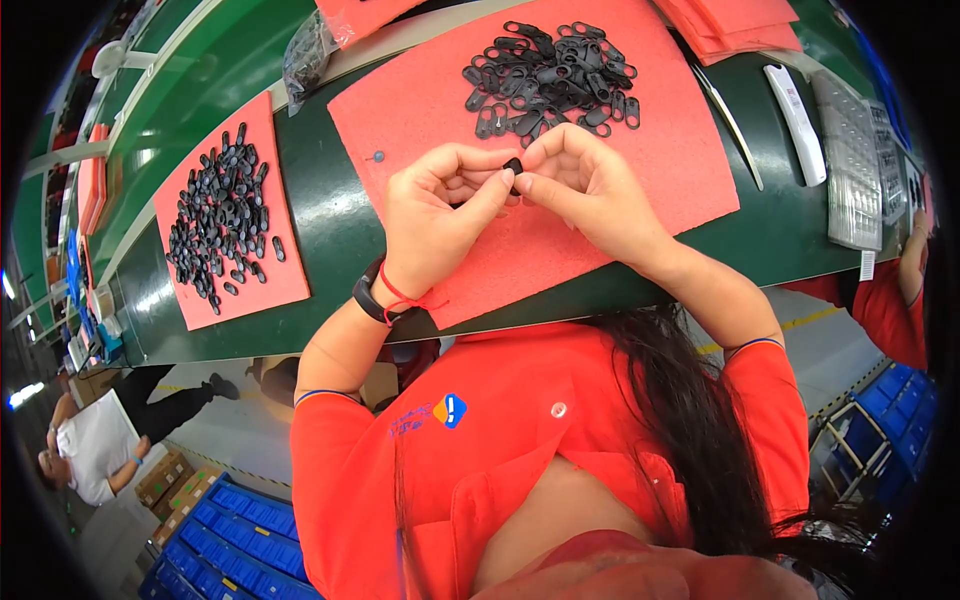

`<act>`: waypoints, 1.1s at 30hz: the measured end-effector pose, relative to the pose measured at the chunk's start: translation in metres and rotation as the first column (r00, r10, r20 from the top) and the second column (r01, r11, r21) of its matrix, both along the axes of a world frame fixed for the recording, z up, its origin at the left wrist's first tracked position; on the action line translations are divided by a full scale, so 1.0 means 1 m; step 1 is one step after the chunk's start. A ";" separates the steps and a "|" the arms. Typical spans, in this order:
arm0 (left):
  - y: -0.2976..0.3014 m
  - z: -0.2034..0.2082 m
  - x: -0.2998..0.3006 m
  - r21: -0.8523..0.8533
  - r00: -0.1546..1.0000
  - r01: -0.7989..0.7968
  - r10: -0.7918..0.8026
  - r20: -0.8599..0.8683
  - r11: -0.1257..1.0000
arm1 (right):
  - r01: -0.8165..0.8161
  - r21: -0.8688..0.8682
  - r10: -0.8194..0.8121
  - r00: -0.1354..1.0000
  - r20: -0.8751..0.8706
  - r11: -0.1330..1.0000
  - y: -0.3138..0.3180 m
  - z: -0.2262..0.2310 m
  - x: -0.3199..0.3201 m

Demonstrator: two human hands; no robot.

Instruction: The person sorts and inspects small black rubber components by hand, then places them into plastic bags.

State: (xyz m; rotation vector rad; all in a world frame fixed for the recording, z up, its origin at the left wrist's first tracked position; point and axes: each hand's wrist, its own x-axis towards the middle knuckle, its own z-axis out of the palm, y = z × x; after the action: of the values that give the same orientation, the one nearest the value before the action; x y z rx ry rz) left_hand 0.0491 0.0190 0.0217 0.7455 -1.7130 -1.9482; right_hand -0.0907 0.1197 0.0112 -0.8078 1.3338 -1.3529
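Observation:
A small black part is pinched between the fingertips of both hands, over a pink foam sheet. My left hand closes on it with thumb and forefinger; a black band and a red cord circle that wrist. From the other side, my right hand grips the same part between thumb and finger. The fingers cover most of it, so its full shape is hidden. Just beyond my hands lies a heap of flat black oval pieces with ring-shaped ends.
At left, another pink sheet carries many small black oval parts. A white cutter-like tool, tweezers and clear plastic trays lie right on the green table. A bag of dark parts sits far left. People stand nearby.

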 end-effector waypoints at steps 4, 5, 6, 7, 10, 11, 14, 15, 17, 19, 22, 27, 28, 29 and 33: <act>-0.002 0.002 0.000 0.119 0.999 0.031 -0.032 0.005 0.992 | -0.024 0.024 0.024 1.000 -0.005 0.999 -0.001 0.000 -0.002; -0.003 0.001 0.000 0.133 0.999 0.042 -0.044 0.010 0.990 | -0.026 0.032 0.027 0.999 -0.022 0.999 -0.001 0.000 -0.002; -0.004 -0.001 0.001 0.135 0.999 0.041 -0.043 0.010 0.990 | -0.027 0.034 0.028 0.999 -0.022 0.999 0.000 0.000 -0.002; -0.005 -0.002 0.001 0.140 0.998 0.060 -0.061 0.002 0.988 | -0.029 0.030 0.030 0.999 -0.019 0.999 0.000 -0.001 -0.002; -0.007 -0.002 0.001 0.161 0.996 0.086 -0.085 -0.011 0.983 | -0.033 0.022 0.033 0.999 -0.016 0.999 0.001 -0.002 -0.002; -0.007 -0.002 0.001 0.176 0.996 0.095 -0.093 -0.014 0.980 | -0.033 0.017 0.034 0.999 -0.015 0.999 0.001 -0.002 -0.002; -0.009 -0.001 0.002 0.198 0.995 0.097 -0.097 -0.007 0.975 | -0.050 0.046 0.051 0.999 -0.017 0.998 0.000 0.002 -0.002; -0.010 -0.001 0.002 0.198 0.995 0.095 -0.096 -0.007 0.975 | -0.051 0.047 0.052 0.998 -0.018 0.998 0.000 0.003 -0.002; -0.010 0.000 0.002 0.218 0.995 0.100 -0.100 -0.011 0.971 | -0.068 0.063 0.068 0.998 -0.005 0.996 0.000 0.005 -0.002; -0.010 0.001 0.003 0.222 0.995 0.101 -0.100 -0.014 0.970 | -0.062 0.074 0.060 0.998 0.033 0.995 -0.001 0.009 -0.002; -0.009 0.002 0.003 0.227 0.995 0.099 -0.098 -0.013 0.969 | -0.054 0.057 0.049 0.995 0.085 0.997 0.000 0.003 -0.001; -0.006 0.003 0.002 0.215 0.995 0.097 -0.098 -0.004 0.972 | -0.066 0.040 0.062 0.994 0.095 0.997 -0.001 0.002 -0.003; -0.004 0.003 0.002 0.211 0.996 0.088 -0.088 -0.012 0.973 | -0.064 0.029 0.061 0.993 0.102 0.998 -0.001 0.000 -0.002; -0.003 0.002 0.002 0.207 0.997 0.079 -0.077 -0.019 0.975 | -0.062 0.019 0.060 0.992 0.109 0.998 0.000 -0.001 -0.002; -0.002 0.002 0.002 0.212 0.997 0.077 -0.075 -0.017 0.974 | -0.071 0.016 0.069 0.993 0.091 0.997 0.000 -0.001 -0.003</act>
State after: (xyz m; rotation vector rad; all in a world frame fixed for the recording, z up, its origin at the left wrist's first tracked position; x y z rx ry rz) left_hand 0.0512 0.0169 0.0241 0.7538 -1.5646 -2.2096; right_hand -0.0940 0.1192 0.0099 -0.7642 1.2354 -1.3049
